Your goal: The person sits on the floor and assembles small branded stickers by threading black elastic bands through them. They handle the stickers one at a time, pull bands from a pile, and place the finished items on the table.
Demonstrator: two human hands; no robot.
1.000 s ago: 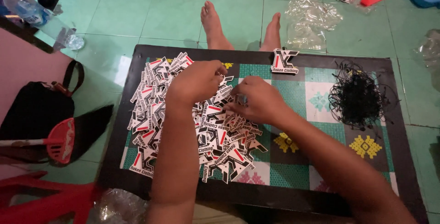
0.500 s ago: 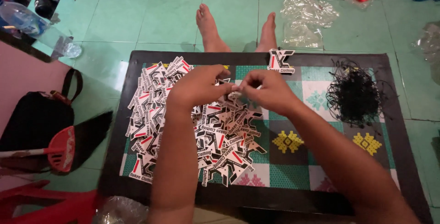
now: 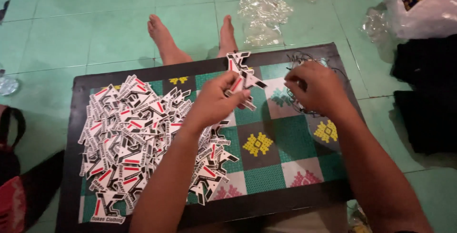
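Observation:
My left hand (image 3: 214, 102) holds a small stack of white, black and red paper tags (image 3: 243, 81) above the middle of a low board (image 3: 276, 142) patterned in green, black and white squares. A large heap of the same tags (image 3: 138, 137) covers the board's left half. My right hand (image 3: 316, 87) rests on a tangle of thin black strings (image 3: 304, 61) at the board's far right corner, fingers pinching into it. A few more tags (image 3: 238, 59) lie at the far edge. Whether a string is gripped is hidden by the fingers.
My two bare feet (image 3: 190, 40) stick out past the board onto the green tiled floor (image 3: 85, 28). Clear plastic bags (image 3: 264, 14) lie beyond them. Dark cloth (image 3: 423, 95) and a white plastic bag (image 3: 428, 9) sit at the right; a black bag (image 3: 14, 166) at the left.
Both hands left the heap. The left lifted a small stack of tags toward the middle; the right moved right onto the black strings. The camera view shifted right.

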